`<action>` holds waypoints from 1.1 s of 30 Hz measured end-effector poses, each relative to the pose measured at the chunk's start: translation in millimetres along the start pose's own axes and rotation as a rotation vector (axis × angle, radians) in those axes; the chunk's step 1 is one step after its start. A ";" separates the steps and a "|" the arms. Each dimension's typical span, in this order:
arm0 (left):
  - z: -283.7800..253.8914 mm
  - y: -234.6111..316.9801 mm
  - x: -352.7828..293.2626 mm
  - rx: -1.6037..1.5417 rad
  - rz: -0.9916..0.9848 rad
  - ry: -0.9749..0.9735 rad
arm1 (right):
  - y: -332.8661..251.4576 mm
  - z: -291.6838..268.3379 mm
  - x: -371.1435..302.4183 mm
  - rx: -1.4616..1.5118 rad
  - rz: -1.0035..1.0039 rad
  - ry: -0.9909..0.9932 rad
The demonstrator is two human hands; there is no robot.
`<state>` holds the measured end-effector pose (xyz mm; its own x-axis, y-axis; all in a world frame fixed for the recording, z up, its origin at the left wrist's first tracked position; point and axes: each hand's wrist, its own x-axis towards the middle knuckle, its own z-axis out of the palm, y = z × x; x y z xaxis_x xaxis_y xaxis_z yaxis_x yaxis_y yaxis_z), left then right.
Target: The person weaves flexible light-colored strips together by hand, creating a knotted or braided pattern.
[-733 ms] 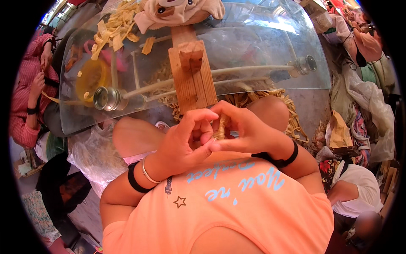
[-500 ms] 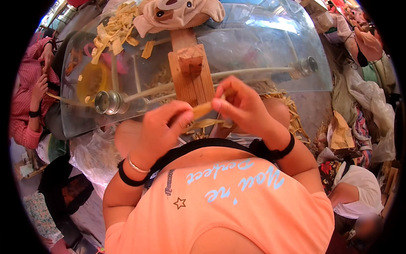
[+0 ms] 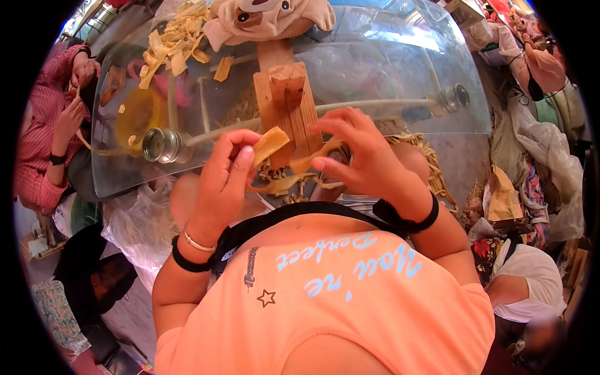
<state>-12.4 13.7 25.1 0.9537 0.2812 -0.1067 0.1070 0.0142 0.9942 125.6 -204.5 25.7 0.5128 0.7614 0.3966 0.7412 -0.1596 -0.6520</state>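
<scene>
A short, flat yellow strip (image 3: 271, 145) of dried plant material is pinched between the thumb and fingers of my left hand (image 3: 226, 169). My right hand (image 3: 362, 153), slightly blurred, has its thumb and forefinger apart. A thin curled yellow strip (image 3: 312, 157) runs in between them and seems gripped deeper in the hand, where the fingers hide it. Just beyond both hands stands a wooden block (image 3: 289, 84) with a raised square post, set on a board. Under my hands, more long strips (image 3: 278, 185) lie between my knees.
A glass tabletop (image 3: 375, 75) spreads ahead, its metal-capped legs (image 3: 164, 145) visible. On it are a pile of yellow strips (image 3: 177, 47) and a plush animal-face cloth (image 3: 269, 22). A yellow basin (image 3: 139, 115) shows beneath. Another person's striped sleeve (image 3: 40, 150) is at left; plastic sheeting (image 3: 550, 144) at right.
My hands have moved apart. The flat strip has come up in my left hand, while the curled strip is at my right. Right fingers have spread.
</scene>
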 end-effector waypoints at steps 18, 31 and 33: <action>18.9 44.6 -25.1 0.067 0.047 -0.386 | -32.6 -52.2 -20.7 0.810 0.427 -0.099; 17.8 56.2 6.0 0.458 0.105 -0.527 | -47.8 -32.7 -47.1 1.014 0.484 -0.765; 11.9 50.2 -6.7 0.411 -0.079 -0.725 | -46.6 -32.2 -44.9 1.052 0.474 -0.756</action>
<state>-10.1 1.1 75.5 0.8684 -0.3947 -0.3001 0.1416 -0.3826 0.9130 82.0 -251.5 59.0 0.0131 0.9750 -0.2219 -0.2833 -0.2092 -0.9359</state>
